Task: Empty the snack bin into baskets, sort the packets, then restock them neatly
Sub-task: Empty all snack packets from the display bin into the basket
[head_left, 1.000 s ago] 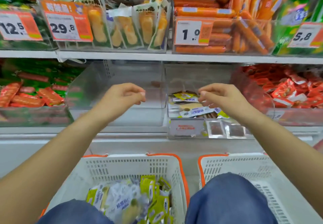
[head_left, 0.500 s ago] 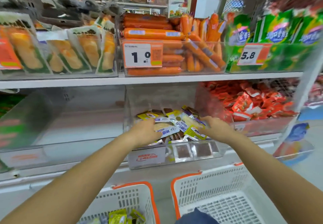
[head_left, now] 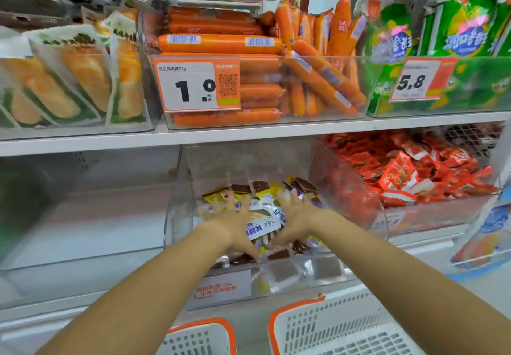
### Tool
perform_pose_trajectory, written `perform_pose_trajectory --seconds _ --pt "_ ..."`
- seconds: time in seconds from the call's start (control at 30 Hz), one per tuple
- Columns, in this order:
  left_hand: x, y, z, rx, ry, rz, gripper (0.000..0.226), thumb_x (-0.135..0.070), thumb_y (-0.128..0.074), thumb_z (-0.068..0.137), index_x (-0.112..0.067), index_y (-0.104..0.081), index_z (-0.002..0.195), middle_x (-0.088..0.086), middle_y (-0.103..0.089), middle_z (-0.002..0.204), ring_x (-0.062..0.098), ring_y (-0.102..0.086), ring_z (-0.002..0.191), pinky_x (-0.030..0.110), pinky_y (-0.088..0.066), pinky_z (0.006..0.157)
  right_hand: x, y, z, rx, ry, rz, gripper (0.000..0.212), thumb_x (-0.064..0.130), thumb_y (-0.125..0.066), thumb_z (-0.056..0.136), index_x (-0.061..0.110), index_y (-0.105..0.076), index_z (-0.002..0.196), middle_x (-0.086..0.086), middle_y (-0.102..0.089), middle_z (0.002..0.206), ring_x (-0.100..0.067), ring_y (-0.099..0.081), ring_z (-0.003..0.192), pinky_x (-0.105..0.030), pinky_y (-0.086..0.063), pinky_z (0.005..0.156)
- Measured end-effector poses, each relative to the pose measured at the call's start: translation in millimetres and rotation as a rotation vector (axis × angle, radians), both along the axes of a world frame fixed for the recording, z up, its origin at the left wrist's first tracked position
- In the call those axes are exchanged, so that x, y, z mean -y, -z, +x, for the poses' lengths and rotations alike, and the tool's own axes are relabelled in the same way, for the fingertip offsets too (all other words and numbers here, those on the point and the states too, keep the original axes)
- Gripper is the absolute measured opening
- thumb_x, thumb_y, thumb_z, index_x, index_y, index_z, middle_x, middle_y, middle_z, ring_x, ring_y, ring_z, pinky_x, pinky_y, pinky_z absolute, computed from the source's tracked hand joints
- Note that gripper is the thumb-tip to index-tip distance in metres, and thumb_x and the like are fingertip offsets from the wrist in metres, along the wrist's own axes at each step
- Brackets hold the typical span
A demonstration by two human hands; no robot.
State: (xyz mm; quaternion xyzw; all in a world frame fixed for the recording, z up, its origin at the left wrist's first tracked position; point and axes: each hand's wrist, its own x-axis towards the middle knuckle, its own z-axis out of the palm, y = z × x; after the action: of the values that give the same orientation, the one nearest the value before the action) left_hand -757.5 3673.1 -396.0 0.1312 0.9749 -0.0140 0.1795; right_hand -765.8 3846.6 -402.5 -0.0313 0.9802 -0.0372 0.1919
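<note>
Both hands are inside the clear snack bin (head_left: 276,280) on the lower shelf, fingers spread flat on the packets (head_left: 262,226). Left hand (head_left: 235,220) presses the left side of the heap, right hand (head_left: 297,216) the right side, a white-and-blue packet between them. Nothing gripped, both hands slack and splayed. Packets lie mixed: yellow, white, brown. Two white baskets with orange rims sit below, left basket (head_left: 201,338), right basket (head_left: 331,324). Neighbouring bin holds red packets (head_left: 414,172); orange sausages (head_left: 249,44) sit in the bin above with a 1.0 price tag (head_left: 196,83).
</note>
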Motion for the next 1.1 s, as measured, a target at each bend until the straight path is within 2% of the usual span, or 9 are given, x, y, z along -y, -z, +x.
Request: perform_pose_trajectory --seconds 0.1,0.2,0.33,0.5,0.63,0.73,0.9,1.0,1.1 --pt "-5 5 -20 -0.223 0.054 -0.053 0.111 -0.064 -0.064 0.073 -0.027 0.005 0.152 0.014 0.003 0.159 0.044 -0.006 0.143 0.058 -0.018 0.113 -3 -6 -24 -0.004 -0.018 0.079 0.126 0.065 -0.071 0.066 0.024 0.012 0.151 -0.02 0.013 0.157 -0.046 0.002 0.144 -0.053 -0.019 0.115" --pt "-2 5 -43 -0.358 0.079 -0.054 0.093 -0.061 -0.056 0.082 -0.024 -0.006 0.152 0.013 -0.01 0.158 0.042 -0.018 0.14 0.052 -0.026 0.111 -10 -14 -39 0.03 0.02 0.045 0.109 0.061 -0.067 0.072 0.022 -0.004 0.153 -0.023 -0.005 0.157 -0.045 -0.023 0.138 -0.047 -0.033 0.11" --pt "6 15 -66 -0.256 0.092 -0.068 0.109 -0.073 -0.059 0.072 -0.03 0.003 0.151 0.01 -0.007 0.158 0.043 -0.014 0.142 0.055 -0.023 0.112 -25 -2 -52 -0.184 0.049 0.059 0.095 0.067 -0.055 0.077 0.018 -0.018 0.151 -0.019 -0.014 0.156 -0.04 -0.022 0.14 -0.044 -0.028 0.112" --pt "-8 16 -74 -0.289 0.162 -0.014 0.104 -0.066 -0.061 0.077 -0.031 0.001 0.152 0.007 -0.015 0.158 0.039 -0.019 0.141 0.051 -0.026 0.112 -20 -4 -55 -0.102 0.03 0.065 0.096 0.061 -0.065 0.075 0.014 -0.024 0.147 -0.015 -0.035 0.146 -0.036 -0.038 0.131 -0.038 -0.038 0.103" --pt "-20 19 -79 -0.375 0.212 0.016 0.084 -0.05 -0.056 0.086 -0.03 -0.007 0.152 0.01 -0.039 0.146 0.034 -0.041 0.129 0.042 -0.044 0.098 -7 -2 -52 -0.035 -0.013 0.145 0.132 0.081 -0.065 0.056 0.017 -0.001 0.152 -0.014 -0.016 0.157 -0.04 -0.01 0.144 -0.051 -0.026 0.113" --pt "-24 21 -82 -0.378 0.174 -0.089 0.084 -0.043 -0.06 0.086 -0.03 -0.01 0.151 0.01 -0.042 0.141 0.035 -0.045 0.126 0.044 -0.047 0.094 -2 -4 -48 -0.047 0.032 0.24 0.129 0.081 -0.064 0.059 0.02 0.002 0.152 -0.019 -0.01 0.157 -0.044 -0.009 0.142 -0.055 -0.028 0.11" --pt "-13 20 -87 -0.455 0.147 -0.251 0.072 -0.047 -0.053 0.093 -0.024 -0.017 0.15 0.02 -0.042 0.136 0.043 -0.043 0.123 0.044 -0.045 0.09 -7 -8 -51 -0.102 0.065 0.183 0.094 0.056 -0.064 0.079 0.017 -0.015 0.15 -0.017 -0.037 0.143 -0.034 -0.041 0.129 -0.038 -0.041 0.099" --pt "-11 17 -85 -0.49 0.252 -0.31 0.06 -0.021 -0.049 0.097 -0.015 -0.02 0.15 0.015 -0.052 0.127 0.034 -0.052 0.115 0.039 -0.046 0.085 2 -7 -53 -0.144 -0.003 0.158 0.067 0.03 -0.056 0.087 0.009 -0.027 0.142 -0.014 -0.047 0.133 -0.031 -0.053 0.114 -0.034 -0.045 0.085" --pt "-13 7 -82 -0.503 0.284 -0.347 0.057 -0.009 -0.044 0.097 -0.011 -0.022 0.149 0.011 -0.058 0.123 0.031 -0.056 0.112 0.037 -0.046 0.08 11 -7 -49 -0.166 -0.051 0.139 0.056 0.013 -0.05 0.088 0.002 -0.028 0.138 -0.018 -0.054 0.122 -0.034 -0.057 0.106 -0.034 -0.044 0.072"
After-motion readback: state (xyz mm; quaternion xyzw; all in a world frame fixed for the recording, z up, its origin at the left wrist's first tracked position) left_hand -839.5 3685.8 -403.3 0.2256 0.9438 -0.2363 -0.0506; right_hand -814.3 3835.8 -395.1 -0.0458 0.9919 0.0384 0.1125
